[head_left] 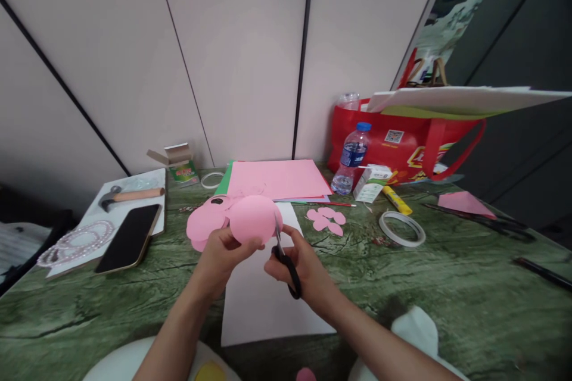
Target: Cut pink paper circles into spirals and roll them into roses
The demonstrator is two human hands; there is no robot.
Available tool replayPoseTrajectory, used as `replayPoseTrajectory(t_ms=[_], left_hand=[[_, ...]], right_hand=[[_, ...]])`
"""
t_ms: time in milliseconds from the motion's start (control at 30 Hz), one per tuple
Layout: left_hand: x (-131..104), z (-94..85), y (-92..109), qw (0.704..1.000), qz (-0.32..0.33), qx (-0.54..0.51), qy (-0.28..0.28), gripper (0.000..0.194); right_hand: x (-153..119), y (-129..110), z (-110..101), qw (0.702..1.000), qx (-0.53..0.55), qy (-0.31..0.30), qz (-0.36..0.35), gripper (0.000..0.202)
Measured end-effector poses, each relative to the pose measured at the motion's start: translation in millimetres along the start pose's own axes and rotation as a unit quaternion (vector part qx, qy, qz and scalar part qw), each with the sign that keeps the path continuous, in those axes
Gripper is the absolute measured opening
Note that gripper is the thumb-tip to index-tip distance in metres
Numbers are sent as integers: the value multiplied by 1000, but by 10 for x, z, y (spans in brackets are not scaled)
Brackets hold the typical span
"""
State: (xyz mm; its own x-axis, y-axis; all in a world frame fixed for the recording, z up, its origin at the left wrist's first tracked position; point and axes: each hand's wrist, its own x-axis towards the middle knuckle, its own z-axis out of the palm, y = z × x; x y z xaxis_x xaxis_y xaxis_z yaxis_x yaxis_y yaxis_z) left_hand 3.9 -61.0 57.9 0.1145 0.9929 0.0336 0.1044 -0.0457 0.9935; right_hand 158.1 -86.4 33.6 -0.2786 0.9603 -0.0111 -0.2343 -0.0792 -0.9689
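Note:
My left hand (227,255) grips the lower edge of a round piece of pink paper (254,218), raised above the table. In my right hand (301,259) is a pair of scissors (290,274) with black handles, its blades pointing up at the right part of the pink piece. The fingers of my right hand partly hide the handles. Behind my left hand lie more rounded pink paper pieces (201,226). White paper (268,303) lies flat below both hands. Small pink petal shapes (322,223) sit to the right of it.
Pink sheets (277,178) are stacked at the back. On the left are a phone (129,238), a hammer (134,193) and beads (80,244). A bottle (353,158), red bag (379,137), glue stick (397,199), tape roll (417,240) and larger scissors (496,223) occupy the right.

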Motion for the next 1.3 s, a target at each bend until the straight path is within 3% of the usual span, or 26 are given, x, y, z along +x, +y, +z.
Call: replayPoseTrajectory(t_ms=[967, 1100, 1300], left_hand=[[26, 5, 3, 998, 14, -58, 9, 12], [5, 11, 13, 997, 21, -79, -14, 13], [-22, 69, 54, 985, -23, -163, -48, 21]], right_hand=[[-4, -21, 21, 998, -48, 47, 10, 63], [-10, -33, 36, 998, -51, 44, 10, 61], [-4, 70, 26, 999, -43, 24, -13, 59]])
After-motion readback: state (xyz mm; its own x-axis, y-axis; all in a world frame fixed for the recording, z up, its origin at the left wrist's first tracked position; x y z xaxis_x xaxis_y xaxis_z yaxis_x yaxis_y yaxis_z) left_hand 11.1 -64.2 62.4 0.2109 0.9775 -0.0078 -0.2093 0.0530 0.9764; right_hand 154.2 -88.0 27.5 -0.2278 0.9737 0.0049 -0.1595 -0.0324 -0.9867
